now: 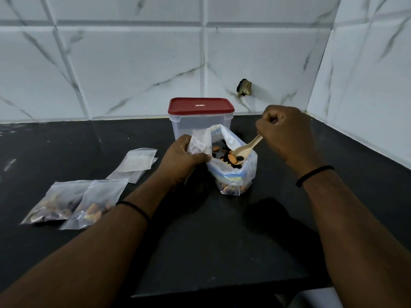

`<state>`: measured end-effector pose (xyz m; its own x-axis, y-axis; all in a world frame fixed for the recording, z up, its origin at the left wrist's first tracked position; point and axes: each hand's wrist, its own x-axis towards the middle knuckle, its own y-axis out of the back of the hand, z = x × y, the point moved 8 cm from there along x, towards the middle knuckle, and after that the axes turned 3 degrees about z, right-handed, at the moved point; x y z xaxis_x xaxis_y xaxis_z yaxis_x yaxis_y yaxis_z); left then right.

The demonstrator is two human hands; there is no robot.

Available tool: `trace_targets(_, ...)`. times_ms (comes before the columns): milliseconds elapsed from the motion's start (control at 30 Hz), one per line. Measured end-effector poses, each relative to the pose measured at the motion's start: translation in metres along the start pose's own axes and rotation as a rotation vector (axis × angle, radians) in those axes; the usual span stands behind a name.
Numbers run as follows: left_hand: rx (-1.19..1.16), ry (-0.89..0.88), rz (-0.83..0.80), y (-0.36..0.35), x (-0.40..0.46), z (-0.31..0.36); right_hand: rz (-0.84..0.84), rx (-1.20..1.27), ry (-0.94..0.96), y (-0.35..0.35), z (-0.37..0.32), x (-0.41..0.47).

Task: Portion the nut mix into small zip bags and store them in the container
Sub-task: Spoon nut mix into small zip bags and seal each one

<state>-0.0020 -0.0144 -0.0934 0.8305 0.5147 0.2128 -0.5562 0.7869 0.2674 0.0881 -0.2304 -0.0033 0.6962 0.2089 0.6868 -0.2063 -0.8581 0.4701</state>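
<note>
Scooping step: right hand [287,134] grips wooden spoon [244,150] loaded in nut mix bag [233,172] before lidded container [201,118]; left hand [182,158] pinches small zip bag [200,141] beside it, next needing a steady tip in.

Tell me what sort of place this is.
Most likely a home kitchen corner. A dark stone-like countertop meets marble-patterned wall tiles on two sides, and a red-lidded plastic food container stands behind a big bag of nut mix being spooned out.
</note>
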Motion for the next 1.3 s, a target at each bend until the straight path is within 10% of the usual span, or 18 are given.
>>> trace_targets(733, -0.040, -0.010, -0.019, 0.000, 0.001, 0.000, -0.214, 0.325, -0.686, -0.051, 0.055, -0.023)
trace_targets(1300, -0.134, -0.018, -0.022, 0.002, 0.002, -0.002, -0.127, 0.379, -0.050, -0.040, -0.023, -0.017)
